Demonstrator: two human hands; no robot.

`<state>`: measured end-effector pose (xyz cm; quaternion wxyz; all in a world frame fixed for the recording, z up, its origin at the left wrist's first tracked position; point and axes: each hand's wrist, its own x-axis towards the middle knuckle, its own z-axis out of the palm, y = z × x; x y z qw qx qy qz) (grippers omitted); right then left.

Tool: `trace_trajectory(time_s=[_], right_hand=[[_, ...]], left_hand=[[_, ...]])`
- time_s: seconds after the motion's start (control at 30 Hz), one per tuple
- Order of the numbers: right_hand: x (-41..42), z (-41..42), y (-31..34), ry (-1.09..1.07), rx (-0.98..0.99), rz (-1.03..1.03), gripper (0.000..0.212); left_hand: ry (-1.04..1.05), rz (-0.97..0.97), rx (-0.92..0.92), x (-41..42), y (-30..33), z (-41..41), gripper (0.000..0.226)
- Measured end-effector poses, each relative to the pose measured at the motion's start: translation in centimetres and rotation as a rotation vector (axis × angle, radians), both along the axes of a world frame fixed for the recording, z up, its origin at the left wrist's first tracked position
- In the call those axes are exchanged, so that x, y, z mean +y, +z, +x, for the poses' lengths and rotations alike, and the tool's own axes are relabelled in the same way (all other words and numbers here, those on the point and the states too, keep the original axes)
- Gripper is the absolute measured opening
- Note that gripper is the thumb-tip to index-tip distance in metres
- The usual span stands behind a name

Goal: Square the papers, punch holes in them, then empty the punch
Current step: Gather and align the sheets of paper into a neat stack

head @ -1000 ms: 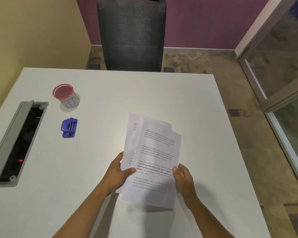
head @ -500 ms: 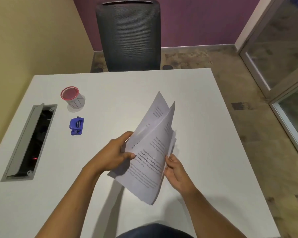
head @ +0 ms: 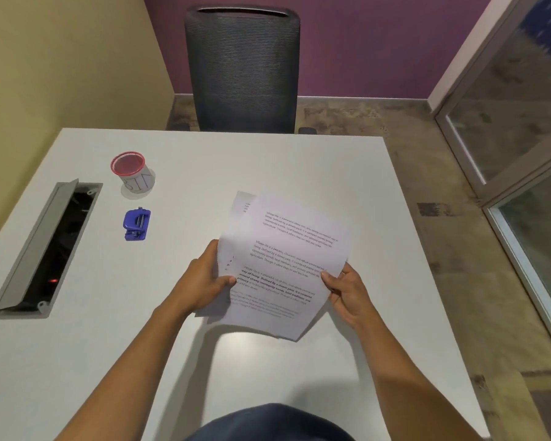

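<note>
I hold a loose stack of printed white papers (head: 283,262) above the white table (head: 299,167), their sheets fanned so that edges stick out at the top left. My left hand (head: 204,281) grips the stack's left edge with the thumb on top. My right hand (head: 347,289) pinches the right edge. A small blue hole punch (head: 136,224) lies on the table to the left, apart from both hands. Behind the punch stands a small white cup with a red rim (head: 133,173).
An open grey cable tray (head: 45,249) is set into the table's left side. A dark mesh office chair (head: 242,71) stands at the far edge. A glass door (head: 522,154) is on the right.
The papers were tipped up on edge half a second ago. Now they face me flat again, and my right hand has shifted out to the stack's right edge.
</note>
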<state>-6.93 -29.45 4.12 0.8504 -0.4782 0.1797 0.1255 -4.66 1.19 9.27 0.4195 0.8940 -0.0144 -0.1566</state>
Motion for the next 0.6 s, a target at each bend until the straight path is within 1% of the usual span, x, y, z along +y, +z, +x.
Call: trace_trajectory(time_s=[0.1,0.2,0.3,0.4,0.47,0.6], right_hand=[[0.0,0.5,1.4,0.001,-0.024,-0.033,0.056],[0.2,1.3,2.8,-0.002,-0.053,-0.095,0.049],[0.6,2.2,4.4,-0.011,-0.137,-0.177,0.039],[1.2,3.0,6.1,-0.018,-0.23,-0.289,0.028],[1.6,3.4,6.8,-0.029,-0.286,-0.341,0.025],[2.2,3.5,7.2,-0.059,-0.356,-0.371,0.025]], left_hand=[[-0.009,-0.029,0.034,0.2,-0.4,-0.1,0.057],[0.018,-0.056,0.035,0.5,-0.5,-0.2,0.058],[0.107,-0.074,-0.032,0.6,-0.6,-0.1,0.056],[0.235,-0.088,-0.126,0.2,-0.6,-0.1,0.045],[0.297,-0.095,-0.171,-0.2,-0.5,0.0,0.042],[0.356,-0.187,-0.24,-0.7,-0.2,0.1,0.039]])
